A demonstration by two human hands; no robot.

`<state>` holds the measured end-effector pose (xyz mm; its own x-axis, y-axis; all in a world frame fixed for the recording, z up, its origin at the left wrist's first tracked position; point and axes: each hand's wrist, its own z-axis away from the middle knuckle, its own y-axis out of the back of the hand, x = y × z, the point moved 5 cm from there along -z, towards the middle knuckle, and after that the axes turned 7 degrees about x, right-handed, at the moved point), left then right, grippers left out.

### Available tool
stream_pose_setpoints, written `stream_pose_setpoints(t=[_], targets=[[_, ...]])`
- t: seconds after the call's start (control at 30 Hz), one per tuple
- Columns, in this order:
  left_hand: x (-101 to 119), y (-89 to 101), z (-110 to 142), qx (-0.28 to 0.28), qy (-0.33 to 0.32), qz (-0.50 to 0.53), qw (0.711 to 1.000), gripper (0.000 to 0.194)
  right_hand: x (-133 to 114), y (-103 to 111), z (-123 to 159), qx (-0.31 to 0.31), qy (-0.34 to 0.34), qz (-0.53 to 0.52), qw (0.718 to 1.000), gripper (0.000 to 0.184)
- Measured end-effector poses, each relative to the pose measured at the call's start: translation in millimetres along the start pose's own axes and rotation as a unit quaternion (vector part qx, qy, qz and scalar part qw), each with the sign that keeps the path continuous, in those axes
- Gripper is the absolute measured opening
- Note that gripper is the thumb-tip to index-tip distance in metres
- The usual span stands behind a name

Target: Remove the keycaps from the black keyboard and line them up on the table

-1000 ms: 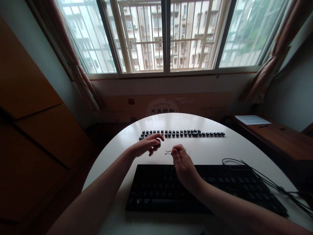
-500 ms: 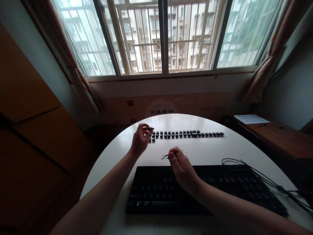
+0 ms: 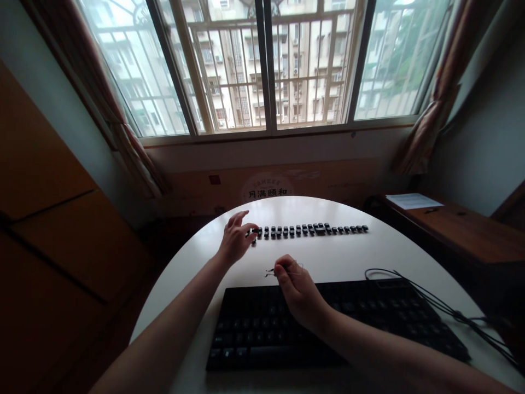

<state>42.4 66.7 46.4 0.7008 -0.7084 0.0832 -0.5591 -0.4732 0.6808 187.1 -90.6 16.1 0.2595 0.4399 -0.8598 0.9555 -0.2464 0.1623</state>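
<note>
At the left end of the keycap rows (image 3: 292, 232), my left hand (image 3: 237, 236) has its thumb and index finger around a small black keycap (image 3: 255, 230) at table height. Its other fingers are stretched out. My right hand (image 3: 298, 287) is closed on a wire keycap puller (image 3: 269, 272), whose thin hooked ends stick out to the left and whose wire loops show behind the fingers. Below that hand lies a black keyboard (image 3: 254, 323), partly covered by my right hand and forearm.
The round white table (image 3: 184, 284) carries all of this. A black cable (image 3: 435, 298) loops off the keyboard's back right and over the table's right side. A wooden desk (image 3: 463, 230) with a paper sheet (image 3: 414, 201) stands at the right, below a window.
My left hand has lowered the keycap from above the table to the left end of the rows, its outer fingers spreading. My right hand still holds the puller. The view has shifted slightly.
</note>
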Motion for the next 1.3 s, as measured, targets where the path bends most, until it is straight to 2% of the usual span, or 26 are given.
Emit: stream_pose_setpoints(t=[0.1, 0.17, 0.27, 0.4, 0.57, 0.93, 1.3], targets=[[-4.0, -15.1, -12.1, -0.053, -0.016, -0.028, 0.998, 0.014, 1.0, -0.4, -0.2, -0.003, 0.003, 0.005, 1.0, 0.017], [-5.0, -22.4, -14.3, -0.053, -0.014, -0.034, 0.998, 0.015, 2.3, 0.0, -0.5, 0.002, -0.001, 0.009, 1.0, 0.017], [-6.6, -30.8, -5.9, -0.046, -0.006, -0.042, 0.998, 0.017, 4.5, 0.5, -0.7, 0.01, -0.019, 0.001, 1.0, 0.018], [-7.0, -40.4, 10.8, -0.078, -0.029, -0.058, 0.995, 0.015, 3.4, -0.2, -0.7, 0.008, -0.013, -0.001, 1.0, 0.018], [-6.1, -44.5, 14.0, -0.094, -0.04, -0.071, 0.992, 0.015, 1.9, -1.0, 0.6, -0.006, -0.01, 0.004, 1.0, 0.018], [-8.3, -46.8, 14.4, -0.138, -0.017, -0.066, 0.988, 0.018, 2.5, -1.7, 2.7, -0.015, -0.008, 0.004, 1.0, 0.02], [-9.9, -45.1, 14.7, -0.137, -0.009, -0.056, 0.989, 0.02, -1.8, -0.9, 2.3, -0.009, -0.001, -0.012, 1.0, 0.02]])
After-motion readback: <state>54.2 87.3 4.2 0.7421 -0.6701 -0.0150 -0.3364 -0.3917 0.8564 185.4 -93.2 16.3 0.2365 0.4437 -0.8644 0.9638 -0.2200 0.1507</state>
